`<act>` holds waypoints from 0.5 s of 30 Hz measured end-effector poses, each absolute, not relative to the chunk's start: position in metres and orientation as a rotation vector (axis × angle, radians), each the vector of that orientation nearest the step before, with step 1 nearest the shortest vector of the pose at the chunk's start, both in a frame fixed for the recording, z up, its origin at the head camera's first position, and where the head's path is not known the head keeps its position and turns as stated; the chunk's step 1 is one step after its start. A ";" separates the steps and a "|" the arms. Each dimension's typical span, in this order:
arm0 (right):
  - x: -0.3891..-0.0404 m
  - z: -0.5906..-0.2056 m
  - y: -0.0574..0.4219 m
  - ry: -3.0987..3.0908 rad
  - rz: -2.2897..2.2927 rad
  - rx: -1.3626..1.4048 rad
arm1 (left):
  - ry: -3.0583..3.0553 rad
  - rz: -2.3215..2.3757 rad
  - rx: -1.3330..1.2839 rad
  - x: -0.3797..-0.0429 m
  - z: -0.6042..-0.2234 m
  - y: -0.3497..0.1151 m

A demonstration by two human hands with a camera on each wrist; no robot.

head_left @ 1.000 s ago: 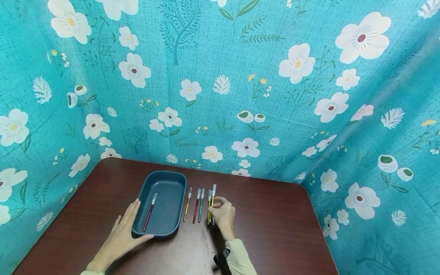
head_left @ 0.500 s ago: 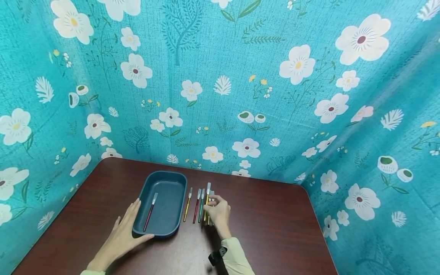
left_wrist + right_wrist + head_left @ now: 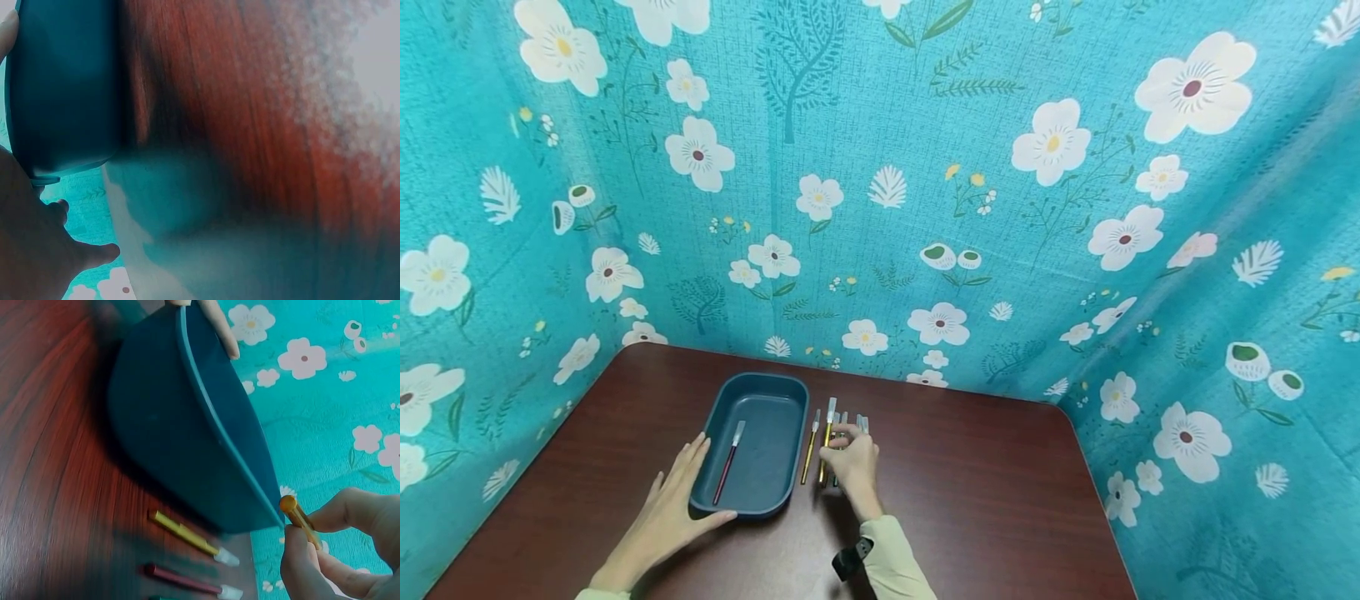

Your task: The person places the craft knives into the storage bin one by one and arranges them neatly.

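My right hand [image 3: 854, 467] pinches a gold craft knife [image 3: 830, 415] with a translucent cap between thumb and fingers; the cap points away from me. In the right wrist view, the held knife's rounded end [image 3: 289, 504] shows above the thumb. On the table below lie another gold craft knife [image 3: 184, 534] and a red one [image 3: 187, 579]. My left hand [image 3: 662, 517] rests spread at the near left corner of a blue tray [image 3: 801, 450], fingertips at its left rim, thumb at the near rim. Inside the tray lies one red craft knife [image 3: 727, 467].
Several capped craft knives lie right of the tray, partly hidden by my right hand; two caps [image 3: 862, 423] show beyond it. The brown table [image 3: 985, 475] meets a flowered turquoise curtain [image 3: 880, 233] at its back and sides.
My right hand has lifted the gold craft knife from the right end of the row and moved it left over the other knives toward the tray. My left hand stays put.
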State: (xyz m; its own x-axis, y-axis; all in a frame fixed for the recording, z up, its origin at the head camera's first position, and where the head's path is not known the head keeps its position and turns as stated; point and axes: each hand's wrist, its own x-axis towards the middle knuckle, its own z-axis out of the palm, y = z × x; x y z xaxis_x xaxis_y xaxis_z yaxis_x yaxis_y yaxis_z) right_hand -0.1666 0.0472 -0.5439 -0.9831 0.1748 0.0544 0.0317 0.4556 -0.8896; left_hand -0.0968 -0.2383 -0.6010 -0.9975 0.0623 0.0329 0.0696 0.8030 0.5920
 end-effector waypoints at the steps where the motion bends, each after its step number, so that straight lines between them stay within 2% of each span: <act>1: -0.166 -0.543 0.044 -2.557 1.569 -0.180 | -2.972 -0.976 -0.110 -0.097 -0.601 -0.238; 15: -0.163 -0.541 0.000 -2.606 1.610 -0.158 | -2.991 -0.940 -0.113 -0.097 -0.600 -0.238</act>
